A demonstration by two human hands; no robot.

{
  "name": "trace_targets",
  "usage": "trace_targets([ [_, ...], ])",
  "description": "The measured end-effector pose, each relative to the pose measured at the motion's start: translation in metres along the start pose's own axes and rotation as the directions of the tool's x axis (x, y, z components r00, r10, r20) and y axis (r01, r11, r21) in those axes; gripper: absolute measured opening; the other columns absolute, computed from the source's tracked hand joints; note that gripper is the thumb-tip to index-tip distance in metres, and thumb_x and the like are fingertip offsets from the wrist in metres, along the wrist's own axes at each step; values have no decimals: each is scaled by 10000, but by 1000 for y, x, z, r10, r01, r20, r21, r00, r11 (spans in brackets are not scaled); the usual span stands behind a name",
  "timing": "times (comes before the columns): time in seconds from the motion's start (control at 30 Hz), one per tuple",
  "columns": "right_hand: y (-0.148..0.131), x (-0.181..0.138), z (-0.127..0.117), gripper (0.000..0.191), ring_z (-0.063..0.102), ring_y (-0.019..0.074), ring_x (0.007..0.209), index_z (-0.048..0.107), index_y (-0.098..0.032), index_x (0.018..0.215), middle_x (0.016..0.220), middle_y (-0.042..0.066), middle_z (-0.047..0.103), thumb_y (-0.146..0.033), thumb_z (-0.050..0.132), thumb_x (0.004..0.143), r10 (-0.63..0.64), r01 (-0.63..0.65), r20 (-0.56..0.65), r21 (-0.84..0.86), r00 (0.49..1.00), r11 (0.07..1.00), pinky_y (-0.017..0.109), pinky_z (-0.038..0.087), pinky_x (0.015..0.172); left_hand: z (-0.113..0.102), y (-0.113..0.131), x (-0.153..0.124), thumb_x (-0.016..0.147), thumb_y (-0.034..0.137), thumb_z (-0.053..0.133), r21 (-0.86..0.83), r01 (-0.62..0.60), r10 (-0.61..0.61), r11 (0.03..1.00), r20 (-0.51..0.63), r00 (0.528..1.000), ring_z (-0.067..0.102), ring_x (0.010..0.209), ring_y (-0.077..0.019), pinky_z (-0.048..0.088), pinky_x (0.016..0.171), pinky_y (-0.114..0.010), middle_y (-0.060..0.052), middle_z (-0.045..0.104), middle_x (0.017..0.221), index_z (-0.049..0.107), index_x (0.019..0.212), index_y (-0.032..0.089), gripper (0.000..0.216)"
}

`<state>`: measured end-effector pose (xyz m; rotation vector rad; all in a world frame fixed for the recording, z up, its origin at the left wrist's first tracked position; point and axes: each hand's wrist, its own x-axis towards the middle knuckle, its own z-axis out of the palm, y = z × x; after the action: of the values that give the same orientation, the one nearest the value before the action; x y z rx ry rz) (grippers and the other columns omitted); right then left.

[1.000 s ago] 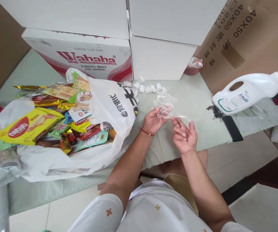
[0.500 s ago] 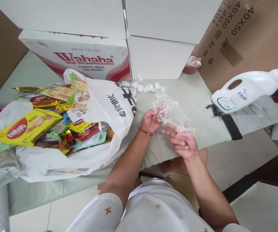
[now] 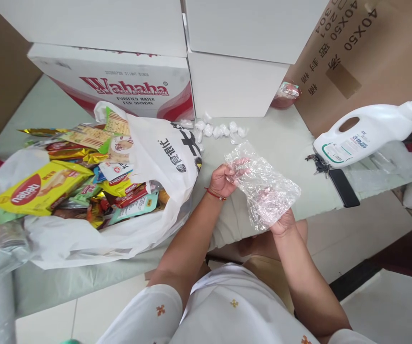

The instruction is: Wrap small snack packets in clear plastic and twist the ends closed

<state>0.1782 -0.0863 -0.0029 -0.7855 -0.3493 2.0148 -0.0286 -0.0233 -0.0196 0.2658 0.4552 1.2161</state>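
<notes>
A crumpled clear plastic bag (image 3: pixel 270 191) is spread between my hands above the table. My left hand (image 3: pixel 223 180) is closed, pinching the bag's left edge between thumb and fingers, with some fingertips behind the film. My right hand (image 3: pixel 282 223) is at the bag's lower right. Its fingers show only as pink shapes through the shiny plastic, so I cannot tell whether they grip; under or inside the bag is also unclear. Beyond the bag, several small white wrapped pieces (image 3: pixel 223 130) lie on the table.
At left, a large white carrier bag (image 3: pixel 148 143) lies full of snack packets (image 3: pixel 41 186). A Wahaha carton (image 3: pixel 127 86) and white boxes (image 3: pixel 234 86) stand behind. To the right are a detergent bottle (image 3: pixel 367 131), keys (image 3: pixel 319 163), a phone (image 3: pixel 344 188) and a brown carton (image 3: pixel 381 62).
The plastic bag is now spread wider and lower, covering my right hand's fingers, which showed apart before. My left hand has stayed in place, holding the bag's edge.
</notes>
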Motion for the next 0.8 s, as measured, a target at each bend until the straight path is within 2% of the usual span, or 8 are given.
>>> trace_targets([
  [0.1,-1,-2,6,236,679,186,770,707,-234,913,919,35,731,-199,817,707,-76,68,-89,-92,993,993,292,615,587,-2,0,1,584,138,550,-17,-33,32,999,-31,999,765,856,-231,546,618,-259,-60,786,901,744,1025,128,482],
  [0.2,-3,-6,13,309,679,170,796,709,-237,1012,1072,58,735,-274,818,726,-45,39,-57,-107,997,993,246,585,534,-3,-1,2,599,141,564,-1,-28,28,1000,-53,998,769,943,-266,563,653,-279,-72,786,999,730,998,140,432],
  [0.33,-6,-10,10,436,421,37,458,667,-228,1181,956,26,728,-299,784,768,50,-45,55,-84,997,995,107,276,288,-1,-2,2,581,137,557,29,-14,15,999,-31,999,768,965,-317,556,639,-298,-101,784,949,726,947,118,404],
  [0.43,-6,-10,3,482,262,22,406,650,-209,1208,737,-28,635,-335,799,768,16,-13,68,-40,998,999,96,150,263,1,-1,0,556,133,557,36,-29,30,999,-18,999,767,951,-327,541,614,-296,-122,787,969,730,934,102,417],
  [0.53,-5,-8,1,514,257,27,437,657,-227,1157,675,-60,555,-313,860,693,-15,19,74,-47,997,999,89,190,287,2,-1,0,550,140,563,49,-2,2,999,2,1000,772,868,-317,552,630,-318,-120,786,898,736,948,97,436],
  [0.63,-6,-8,4,375,226,26,448,665,-218,941,651,-66,519,-227,886,638,-47,54,68,-113,997,992,104,228,304,1,-1,0,556,143,564,61,1,-2,998,20,1000,766,805,-279,554,622,-306,-106,784,857,739,924,104,410],
  [0.7,-11,-11,6,290,222,27,447,636,-197,820,619,-63,480,-203,877,660,-77,83,35,-191,996,978,116,223,308,1,0,1,574,138,578,53,-47,46,998,9,999,762,837,-253,528,567,-260,-108,791,962,727,867,123,329],
  [0.8,-28,-22,0,264,282,35,459,651,-184,819,610,-58,460,-200,879,687,-188,148,-86,-340,978,929,123,237,331,3,1,2,641,133,626,41,-127,128,991,-24,991,748,984,-239,467,488,-192,-102,755,1202,663,748,153,115],
])
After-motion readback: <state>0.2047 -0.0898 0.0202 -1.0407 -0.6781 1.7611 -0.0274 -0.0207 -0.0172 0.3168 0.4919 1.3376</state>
